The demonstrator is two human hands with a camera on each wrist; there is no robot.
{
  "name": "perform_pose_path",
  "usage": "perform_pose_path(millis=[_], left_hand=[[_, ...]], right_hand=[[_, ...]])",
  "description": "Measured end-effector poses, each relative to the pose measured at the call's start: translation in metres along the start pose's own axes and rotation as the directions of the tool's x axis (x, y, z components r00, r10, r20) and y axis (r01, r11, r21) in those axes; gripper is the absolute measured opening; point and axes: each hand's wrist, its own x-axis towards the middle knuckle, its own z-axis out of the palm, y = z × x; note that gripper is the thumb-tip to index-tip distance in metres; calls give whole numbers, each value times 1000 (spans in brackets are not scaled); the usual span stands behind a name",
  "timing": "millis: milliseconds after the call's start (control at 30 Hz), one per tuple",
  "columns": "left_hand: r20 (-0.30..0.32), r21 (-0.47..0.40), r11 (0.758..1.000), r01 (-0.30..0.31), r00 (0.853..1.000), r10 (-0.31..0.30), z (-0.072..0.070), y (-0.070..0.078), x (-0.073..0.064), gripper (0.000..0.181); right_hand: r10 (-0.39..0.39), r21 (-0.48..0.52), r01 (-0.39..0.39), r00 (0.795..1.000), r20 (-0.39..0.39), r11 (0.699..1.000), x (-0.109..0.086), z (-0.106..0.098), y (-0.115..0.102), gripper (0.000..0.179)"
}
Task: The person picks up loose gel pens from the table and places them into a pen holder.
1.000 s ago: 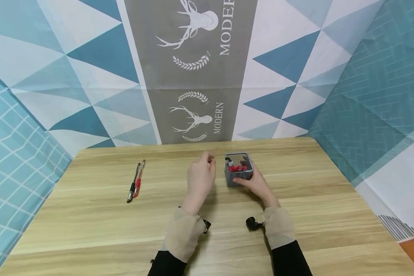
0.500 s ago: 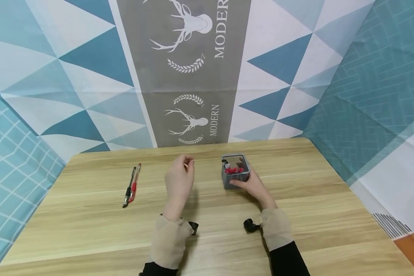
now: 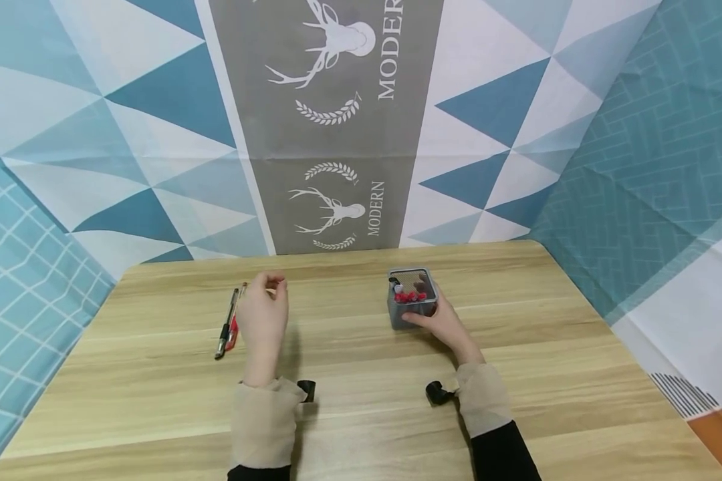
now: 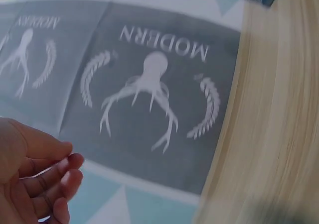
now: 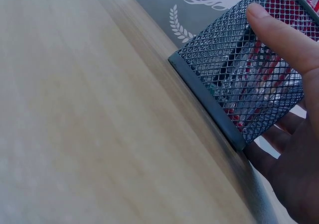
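Note:
My right hand (image 3: 448,327) grips a grey metal mesh pen holder (image 3: 400,316) standing on the table, thumb across its near side. In the right wrist view, pens with red parts (image 5: 269,69) show through the mesh, the thumb lying over it and the other fingers round the far side. Loosely curled, with nothing in its fingers, my left hand (image 3: 265,314) is just right of two pens. A black pen (image 3: 223,334) lies beside a red pen (image 3: 232,334), whose upper part the left hand partly covers. In the left wrist view that hand (image 4: 37,179) shows fingertips close to the thumb.
The wooden table (image 3: 361,427) ends at a patterned cloth backdrop (image 3: 331,147) with deer heads and triangles. Blue tiled-pattern cloth (image 3: 24,294) borders the left side. A small black camera (image 3: 438,393) hangs at the right wrist.
My left hand has moved left, away from the pen holder and over to the two pens. My right hand stays on the pen holder. The head view has shifted slightly.

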Motion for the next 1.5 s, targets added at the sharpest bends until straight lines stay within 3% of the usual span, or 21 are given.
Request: perform_pose_path(millis=[267,567,800,1100,1500], left_hand=[[2,60,990,126,992,-126,-15,-27,6,10],[6,66,973,221,975,-222,-27,-44,9,12],[-37,72,958,279,960,-277,-38,-54,8,15],[-51,102,951,292,956,-288,-44,-68,8,15],[60,202,935,290,950,-307,-40,-86,3,19]], right_hand=[[-3,-9,3,1000,1,1000,1,0,0,87],[0,3,0,1000,5,1000,0,1,0,88],[-5,8,5,1000,5,1000,0,0,1,87],[7,4,-7,1000,4,1000,1,-1,2,87],[16,1,-16,1000,5,1000,1,-1,3,87]])
